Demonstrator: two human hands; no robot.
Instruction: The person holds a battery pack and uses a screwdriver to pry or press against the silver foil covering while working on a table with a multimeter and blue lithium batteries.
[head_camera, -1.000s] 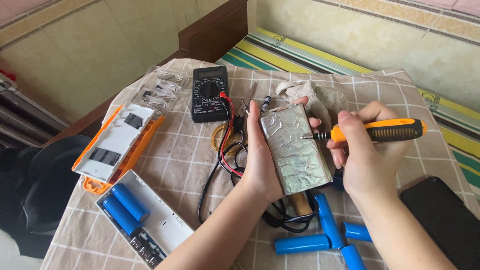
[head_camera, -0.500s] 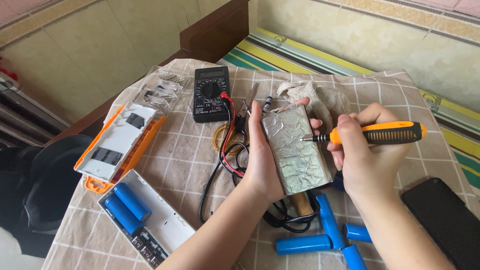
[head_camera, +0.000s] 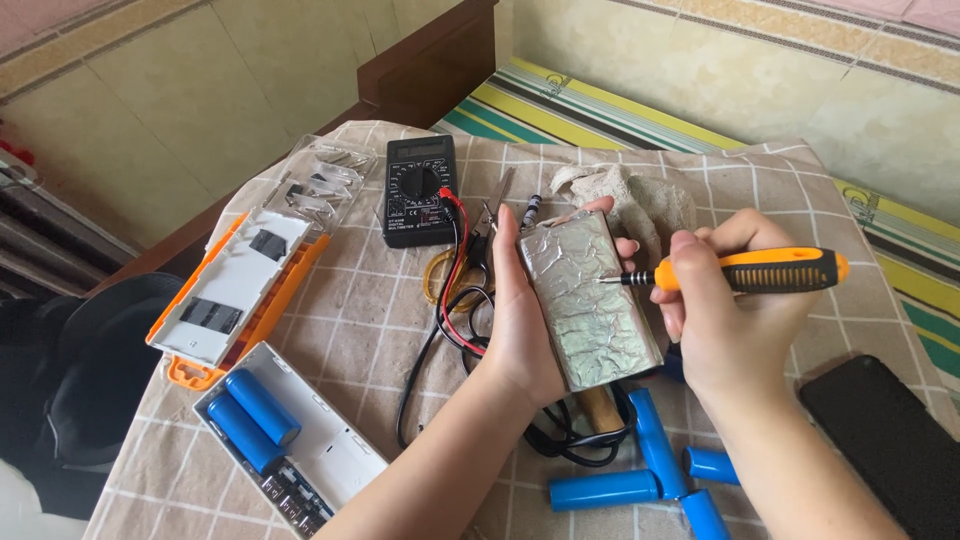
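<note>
My left hand grips a flat rectangular pack wrapped in crinkled silver foil, held upright above the checked tablecloth. My right hand holds an orange and black screwdriver sideways, its metal tip touching the pack's right edge near the top. Several loose blue cylindrical cells lie on the cloth just below both hands.
A black multimeter with red and black leads lies at the back. On the left are an orange and white case, a white holder with two blue cells and a clear plastic pack. A dark phone lies right.
The foil pack and both hands have shifted only slightly; the screwdriver tip stays at the pack's right edge.
</note>
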